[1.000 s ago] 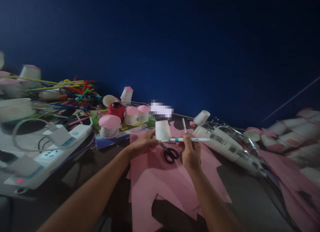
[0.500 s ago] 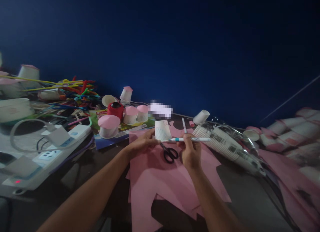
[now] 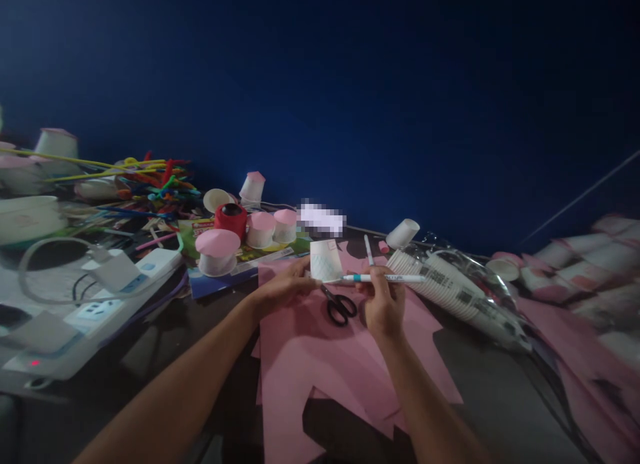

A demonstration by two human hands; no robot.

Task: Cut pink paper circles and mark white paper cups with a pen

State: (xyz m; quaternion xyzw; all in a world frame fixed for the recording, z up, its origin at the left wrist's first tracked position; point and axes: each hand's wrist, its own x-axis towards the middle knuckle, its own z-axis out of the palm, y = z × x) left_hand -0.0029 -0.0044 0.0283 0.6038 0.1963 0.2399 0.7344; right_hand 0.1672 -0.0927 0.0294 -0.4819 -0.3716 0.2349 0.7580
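My left hand (image 3: 293, 284) is closed on a white paper cup (image 3: 326, 260) that bears a light blue scale-like pattern and a small pink outline near the top. Pinched in my right hand (image 3: 384, 304) is a white marker (image 3: 400, 278) with a teal band, its tip close to the lower right of the cup. A second pen-like white stick (image 3: 369, 249) points up just behind my right fingers. Black-handled scissors (image 3: 341, 309) lie between my hands on cut pink paper (image 3: 290, 391).
A sleeve of stacked paper cups (image 3: 435, 287) lies to the right, near a loose cup (image 3: 403, 233). Pink-topped cups (image 3: 218, 251) and a red object (image 3: 231, 220) stand on the left. Farther left are colourful pipe cleaners (image 3: 160, 181) and a white power strip (image 3: 95, 317).
The marker has shifted slightly to the right with my right hand. My left hand and the cup stay nearly in place.
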